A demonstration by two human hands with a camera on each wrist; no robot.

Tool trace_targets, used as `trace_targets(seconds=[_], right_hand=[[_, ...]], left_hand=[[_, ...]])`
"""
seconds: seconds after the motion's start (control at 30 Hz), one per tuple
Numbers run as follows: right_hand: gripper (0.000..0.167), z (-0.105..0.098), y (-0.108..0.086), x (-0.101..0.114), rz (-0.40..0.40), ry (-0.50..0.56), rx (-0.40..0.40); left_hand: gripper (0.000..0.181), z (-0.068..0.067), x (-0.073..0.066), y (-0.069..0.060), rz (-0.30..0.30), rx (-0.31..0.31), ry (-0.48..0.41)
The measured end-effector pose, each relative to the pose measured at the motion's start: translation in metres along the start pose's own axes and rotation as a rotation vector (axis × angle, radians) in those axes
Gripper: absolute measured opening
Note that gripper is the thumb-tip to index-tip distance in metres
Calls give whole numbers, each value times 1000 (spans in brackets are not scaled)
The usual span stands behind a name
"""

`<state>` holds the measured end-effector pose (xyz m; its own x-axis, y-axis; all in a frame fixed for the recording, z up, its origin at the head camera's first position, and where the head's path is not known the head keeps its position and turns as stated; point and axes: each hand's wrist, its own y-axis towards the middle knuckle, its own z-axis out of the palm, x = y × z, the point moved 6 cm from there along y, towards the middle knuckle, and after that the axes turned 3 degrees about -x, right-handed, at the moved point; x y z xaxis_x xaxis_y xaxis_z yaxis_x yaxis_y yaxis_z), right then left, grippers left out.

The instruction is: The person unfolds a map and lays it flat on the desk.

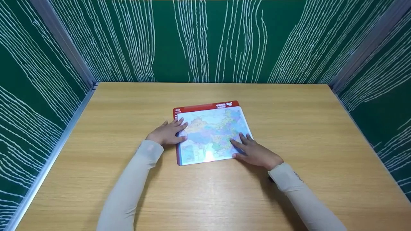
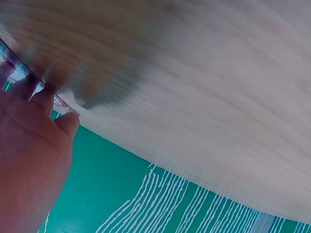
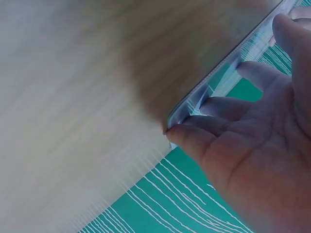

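Observation:
A flat, glossy map board (image 1: 208, 134) with a red top border lies slightly turned on the wooden table, showing a pastel-coloured map. My left hand (image 1: 168, 132) rests on its left edge with the fingers spread over the surface. On the lower right part of the board lies my right hand (image 1: 255, 153), its fingers straight and apart. In the left wrist view the left hand (image 2: 36, 131) touches the board's thin edge. The right wrist view has the right hand's fingertips (image 3: 214, 108) against the shiny surface near a rounded corner.
The wooden table (image 1: 205, 195) stretches out around the board. Green panels with white wavy lines (image 1: 205, 41) stand at the back and both sides. Metal posts (image 1: 64, 41) mark the back corners. Bright light reflects off the board's lower part.

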<state>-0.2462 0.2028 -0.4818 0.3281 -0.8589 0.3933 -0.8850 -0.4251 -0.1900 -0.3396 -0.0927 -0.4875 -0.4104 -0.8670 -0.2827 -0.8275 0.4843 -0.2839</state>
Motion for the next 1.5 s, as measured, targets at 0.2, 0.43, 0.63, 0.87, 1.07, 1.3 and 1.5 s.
trace_targets(seconds=[0.2, 0.43, 0.63, 0.87, 1.07, 1.3, 1.5], right_hand=[[66, -2, 2, -3, -46, -24, -8], [66, -6, 2, -7, -29, 1, 3], [66, -8, 4, -13, 24, 43, 21], [65, -9, 6, -18, 46, 52, 49], [66, -13, 7, -20, 38, 81, 59], [66, -14, 10, -24, 18, 86, 54], [66, -15, 12, -28, 44, 117, 75]], left_hand=[[80, 1, -2, -4, -4, -6, -18], [81, 4, -2, -6, -5, -2, -15], [81, 6, -4, -8, 2, -2, -27], [82, 8, -7, -13, -16, 1, -34], [83, 9, -12, -16, 1, -10, -32], [83, 12, -15, -18, -18, -9, -64], [85, 13, -18, -20, -32, -5, -75]])
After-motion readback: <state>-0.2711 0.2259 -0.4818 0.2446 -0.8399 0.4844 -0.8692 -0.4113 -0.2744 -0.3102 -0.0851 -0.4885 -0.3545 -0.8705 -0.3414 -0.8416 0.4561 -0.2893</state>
